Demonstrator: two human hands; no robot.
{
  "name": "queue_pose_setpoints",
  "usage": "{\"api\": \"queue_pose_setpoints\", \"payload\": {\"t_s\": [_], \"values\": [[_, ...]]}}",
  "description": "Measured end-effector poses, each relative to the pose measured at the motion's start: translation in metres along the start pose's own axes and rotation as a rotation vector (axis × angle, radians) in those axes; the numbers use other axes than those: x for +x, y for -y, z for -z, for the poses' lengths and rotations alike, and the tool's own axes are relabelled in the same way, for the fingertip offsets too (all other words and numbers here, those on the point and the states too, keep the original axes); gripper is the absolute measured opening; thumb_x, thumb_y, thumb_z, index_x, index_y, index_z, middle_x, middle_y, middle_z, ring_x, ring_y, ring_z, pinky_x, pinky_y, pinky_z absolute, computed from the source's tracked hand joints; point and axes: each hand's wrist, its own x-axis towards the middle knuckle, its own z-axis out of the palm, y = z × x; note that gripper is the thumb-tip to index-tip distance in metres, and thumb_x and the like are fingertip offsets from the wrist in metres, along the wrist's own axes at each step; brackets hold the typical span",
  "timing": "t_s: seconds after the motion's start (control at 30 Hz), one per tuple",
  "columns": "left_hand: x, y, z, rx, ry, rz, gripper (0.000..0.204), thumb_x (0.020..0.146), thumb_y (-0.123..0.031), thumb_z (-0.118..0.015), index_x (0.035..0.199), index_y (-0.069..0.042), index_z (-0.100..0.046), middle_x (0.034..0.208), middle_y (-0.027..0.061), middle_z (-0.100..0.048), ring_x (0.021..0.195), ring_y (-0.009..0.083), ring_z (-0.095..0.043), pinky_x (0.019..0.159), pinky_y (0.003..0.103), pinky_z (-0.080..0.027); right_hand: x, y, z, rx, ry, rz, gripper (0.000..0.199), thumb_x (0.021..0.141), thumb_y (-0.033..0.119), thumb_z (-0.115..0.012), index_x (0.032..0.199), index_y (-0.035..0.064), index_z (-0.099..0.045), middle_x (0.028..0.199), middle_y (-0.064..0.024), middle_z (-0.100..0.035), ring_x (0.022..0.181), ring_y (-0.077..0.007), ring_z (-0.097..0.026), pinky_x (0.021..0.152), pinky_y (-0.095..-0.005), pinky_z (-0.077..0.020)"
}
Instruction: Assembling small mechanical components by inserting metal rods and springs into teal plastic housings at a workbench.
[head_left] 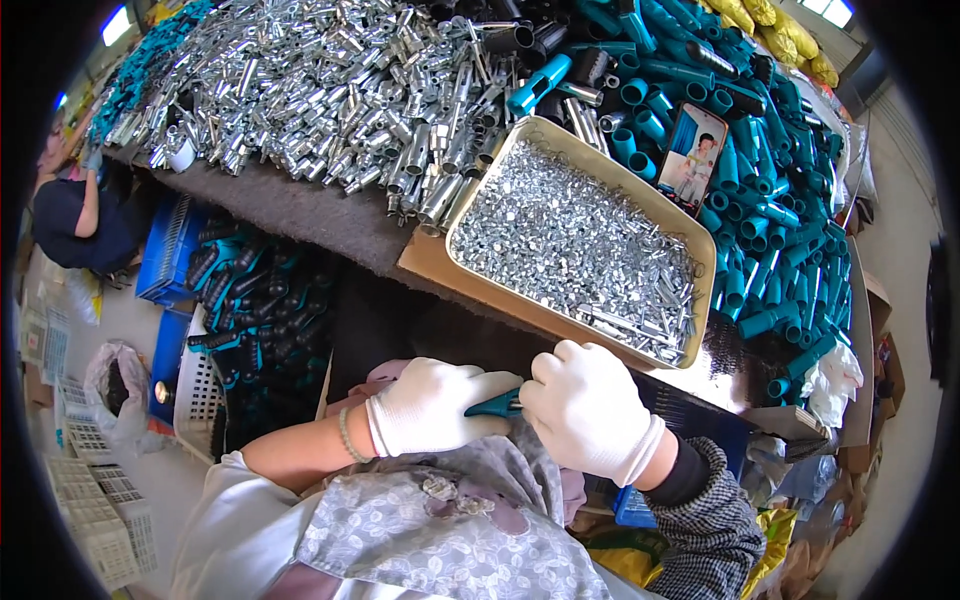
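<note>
My left hand (430, 406), in a white glove, is closed around a teal plastic handle (492, 404) in front of my apron. Only a short stretch of the handle shows between my two hands. At its right end my right hand (590, 408), also gloved in white, is closed with fingers curled in. What those fingers pinch is hidden behind the glove. Just beyond my hands, on the bench, a cream tray (580, 330) holds many small shiny metal parts (560, 240).
Silver metal tubes (300, 90) heap along the bench's far left. Teal plastic handles (760, 220) pile at the right, with a phone (692, 155) leaning on them. Black-and-teal pieces (262, 300) fill a white crate (196, 385) below left. Another person (85, 215) sits far left.
</note>
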Motion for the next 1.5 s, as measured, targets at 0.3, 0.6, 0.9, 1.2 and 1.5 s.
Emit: {"api": "queue_pose_setpoints", "payload": {"t_s": [0.3, 0.6, 0.9, 1.2, 1.5], "values": [[0.000, 0.005, -0.015, 0.135, 0.035, 0.020, 0.027, 0.079, -0.029, -0.077, 0.090, -0.007, -0.067, 0.070, 0.0118, -0.066, 0.063, 0.0318, -0.068, 0.057, 0.041, -0.054, 0.027, 0.039, -0.009, -0.431, 0.358, -0.184, 0.017, 0.075, 0.023, -0.070, 0.083, 0.0074, -0.071, 0.085, -0.0087, -0.064, 0.086, -0.0254, -0.061, 0.073, -0.0373, -0.0480], [-0.011, -0.007, 0.004, 0.110, 0.002, -0.146, 0.036, 0.083, -0.037, -0.075, 0.109, -0.013, -0.067, 0.071, 0.0084, -0.063, 0.060, 0.0282, -0.066, 0.055, 0.039, -0.054, 0.003, -0.024, -0.014, 0.686, 0.350, -0.381, 0.035, 0.072, 0.031, -0.080, 0.081, 0.0007, -0.064, 0.070, -0.0118, -0.063, 0.065, -0.0234, -0.062, 0.061, -0.0350, -0.0497], [-0.006, -0.003, 0.015, 0.107, -0.078, -0.141, 0.044, 0.075, -0.022, -0.078, 0.116, -0.012, -0.067, 0.092, 0.0051, -0.065, 0.081, 0.0255, -0.068, 0.068, 0.036, -0.056, -0.005, -0.009, -0.001, 0.330, -0.212, -0.398, 0.029, 0.086, 0.032, -0.074, 0.085, 0.0039, -0.066, 0.078, -0.0152, -0.068, 0.072, -0.0356, -0.069, 0.067, -0.0413, -0.0540], [-0.010, -0.009, 0.006, -0.014, -0.082, -0.057, 0.047, 0.076, -0.021, -0.080, 0.119, -0.010, -0.066, 0.099, 0.0080, -0.068, 0.083, 0.0270, -0.070, 0.071, 0.035, -0.057, -0.004, -0.099, -0.006, 0.121, -0.378, -0.633, 0.019, 0.082, 0.022, -0.072, 0.088, 0.0046, -0.069, 0.083, -0.0164, -0.068, 0.082, -0.0367, -0.067, 0.074, -0.0439, -0.0519], [-0.002, -0.011, 0.011, -0.044, -0.079, -0.067, 0.048, 0.075, -0.019, -0.081, 0.120, -0.009, -0.066, 0.098, 0.0093, -0.068, 0.082, 0.0276, -0.070, 0.071, 0.036, -0.057, 0.003, -0.096, -0.003, 0.138, -0.427, -0.563, 0.017, 0.084, 0.021, -0.071, 0.088, 0.0045, -0.070, 0.082, -0.0162, -0.069, 0.081, -0.0361, -0.068, 0.072, -0.0430, -0.0521]]}}
